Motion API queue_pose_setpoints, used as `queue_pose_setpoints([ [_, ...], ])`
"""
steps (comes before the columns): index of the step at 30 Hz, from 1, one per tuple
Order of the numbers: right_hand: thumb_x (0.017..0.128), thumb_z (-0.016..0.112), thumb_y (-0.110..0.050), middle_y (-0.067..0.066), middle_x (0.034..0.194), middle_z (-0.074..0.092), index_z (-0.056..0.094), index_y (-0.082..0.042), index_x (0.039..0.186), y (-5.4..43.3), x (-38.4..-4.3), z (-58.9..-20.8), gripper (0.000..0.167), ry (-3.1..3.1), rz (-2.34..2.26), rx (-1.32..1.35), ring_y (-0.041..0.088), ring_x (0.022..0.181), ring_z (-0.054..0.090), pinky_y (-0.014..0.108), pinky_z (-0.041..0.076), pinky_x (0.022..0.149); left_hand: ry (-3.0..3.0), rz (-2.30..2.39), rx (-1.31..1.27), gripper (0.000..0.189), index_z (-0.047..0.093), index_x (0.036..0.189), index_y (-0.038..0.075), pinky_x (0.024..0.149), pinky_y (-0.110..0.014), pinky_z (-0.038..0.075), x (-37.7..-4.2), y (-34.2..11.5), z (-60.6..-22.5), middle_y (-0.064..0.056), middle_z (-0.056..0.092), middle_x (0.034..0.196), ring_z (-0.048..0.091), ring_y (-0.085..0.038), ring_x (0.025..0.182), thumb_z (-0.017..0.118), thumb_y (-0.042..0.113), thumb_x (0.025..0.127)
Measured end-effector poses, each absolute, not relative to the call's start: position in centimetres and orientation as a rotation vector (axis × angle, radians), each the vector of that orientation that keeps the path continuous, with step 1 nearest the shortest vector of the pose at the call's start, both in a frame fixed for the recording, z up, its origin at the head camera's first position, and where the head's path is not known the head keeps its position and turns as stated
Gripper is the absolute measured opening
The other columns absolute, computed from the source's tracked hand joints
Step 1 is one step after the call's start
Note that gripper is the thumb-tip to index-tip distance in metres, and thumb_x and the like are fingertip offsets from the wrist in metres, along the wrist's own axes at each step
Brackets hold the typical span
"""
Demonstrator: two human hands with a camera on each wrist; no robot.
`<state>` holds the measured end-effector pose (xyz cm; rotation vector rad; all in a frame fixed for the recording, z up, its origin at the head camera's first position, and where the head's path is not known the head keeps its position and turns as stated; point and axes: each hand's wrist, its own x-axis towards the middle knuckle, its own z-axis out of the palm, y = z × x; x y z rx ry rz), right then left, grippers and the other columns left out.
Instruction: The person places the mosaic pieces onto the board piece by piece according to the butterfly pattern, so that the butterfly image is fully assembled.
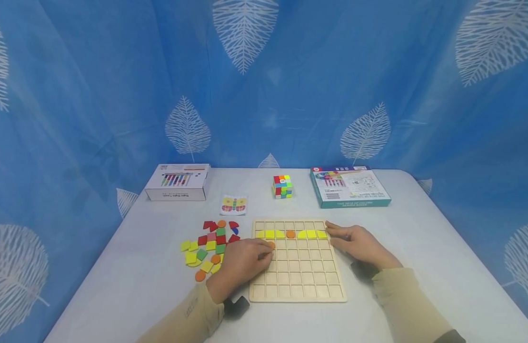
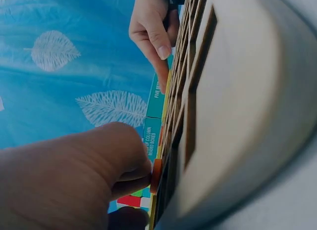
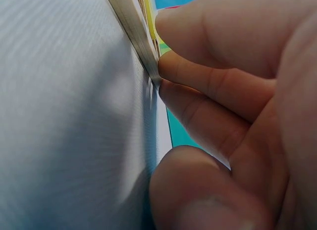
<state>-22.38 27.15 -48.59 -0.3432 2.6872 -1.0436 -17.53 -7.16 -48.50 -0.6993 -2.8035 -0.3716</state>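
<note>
My left hand pinches an orange disc at its fingertips. The disc is over the left part of a wooden grid board, around the third row from the top. In the left wrist view its edge is right at the grid. My right hand rests its fingertips along the board's upper right edge, fingers fairly straight; the right wrist view has them against the wooden side. One row of the board holds yellow squares and rounded yellow pieces on either side of another orange disc.
Loose red, green, yellow, orange and blue pieces lie left of the board. Behind them is a pattern card. A puzzle cube stands at the back, between a white box and a flat teal-edged box.
</note>
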Motion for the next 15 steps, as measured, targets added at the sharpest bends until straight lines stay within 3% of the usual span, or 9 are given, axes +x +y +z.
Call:
queue_pose_setpoints([
  [5, 0.098, 0.068, -0.035, -0.007, 0.157, 0.047, 0.066, -0.019, 0.138, 27.26, -22.32, -48.66, 0.043, 2.681, -1.064, -0.353, 0.035, 0.152, 0.032, 0.061, 0.026, 0.12, -2.78, -0.318, -0.733, 0.02, 0.083, 0.107, 0.028, 0.059, -0.014, 0.047, -17.41, -7.14, -48.4, 0.014, 0.077, 0.113, 0.074, -0.009, 0.106, 0.075, 0.038, 0.09],
  [15, 0.098, 0.068, -0.031, -0.005, 0.157, 0.047, 0.066, -0.017, 0.138, 27.17, -22.35, -48.73, 0.042, 2.684, -1.074, -0.377, 0.035, 0.151, 0.033, 0.06, 0.026, 0.12, -2.799, -0.268, -0.74, 0.028, 0.08, 0.116, 0.027, 0.052, -0.013, 0.039, -17.39, -7.08, -48.55, 0.012, 0.075, 0.121, 0.074, -0.011, 0.105, 0.073, 0.041, 0.093],
])
